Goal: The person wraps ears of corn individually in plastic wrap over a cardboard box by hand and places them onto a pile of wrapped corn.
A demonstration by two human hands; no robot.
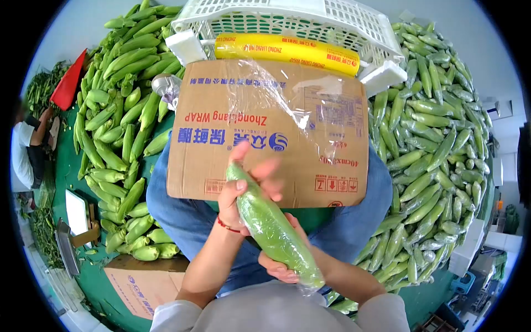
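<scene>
An ear of corn [276, 229] in its green husk, covered in clear plastic wrap, lies slanted across both hands above my lap. My left hand [229, 199], with a red cord at the wrist, grips its upper end; the thumb is on the near side and the fingertips behind are blurred. My right hand [279, 268] is wrapped around the lower part from below. Just beyond the hands is a cardboard box [265, 122], with a loose sheet of clear film on top. A yellow roll of plastic wrap [287, 53] sits at the box's far edge.
Unwrapped corn [119, 127] is heaped on the left, wrapped corn [431, 149] on the right. A white plastic crate [298, 19] stands behind the roll. Another carton [144, 282] is at lower left. A person [27, 144] sits at far left, near a red object [69, 83].
</scene>
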